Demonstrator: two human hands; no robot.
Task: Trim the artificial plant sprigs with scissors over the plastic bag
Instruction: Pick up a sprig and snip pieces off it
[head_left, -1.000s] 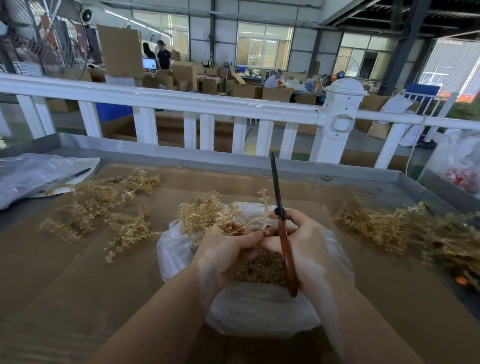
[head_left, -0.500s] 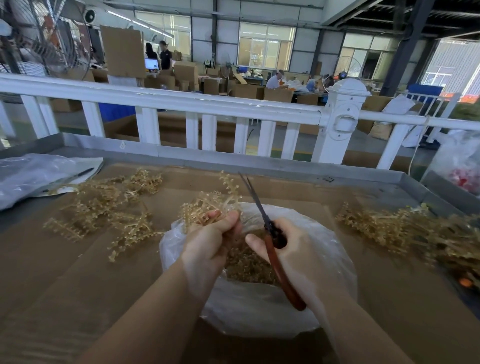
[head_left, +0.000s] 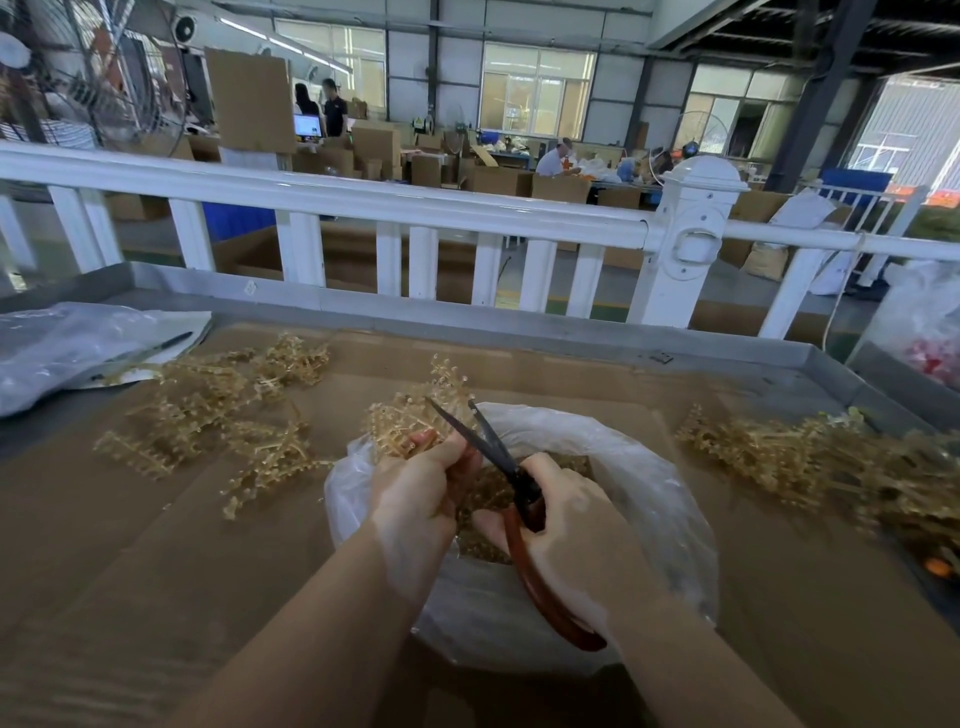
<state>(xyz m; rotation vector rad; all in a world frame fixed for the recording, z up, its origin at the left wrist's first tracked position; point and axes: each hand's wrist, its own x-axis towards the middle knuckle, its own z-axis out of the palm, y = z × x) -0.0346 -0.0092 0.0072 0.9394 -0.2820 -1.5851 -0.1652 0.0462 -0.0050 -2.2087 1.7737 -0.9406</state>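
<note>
Head view: the left hand (head_left: 415, 499) pinches a tan sprig (head_left: 410, 415) above the plastic bag (head_left: 670, 519) on the cardboard. The right hand (head_left: 566, 535), fingers curled, grips the scissors (head_left: 498, 457) (blades parted beside the sprig). Loose sprigs (head_left: 223, 410) lie left.

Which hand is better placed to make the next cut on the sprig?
The right hand: it grips the scissors, blades open beside the sprig that the left hand holds.
</note>
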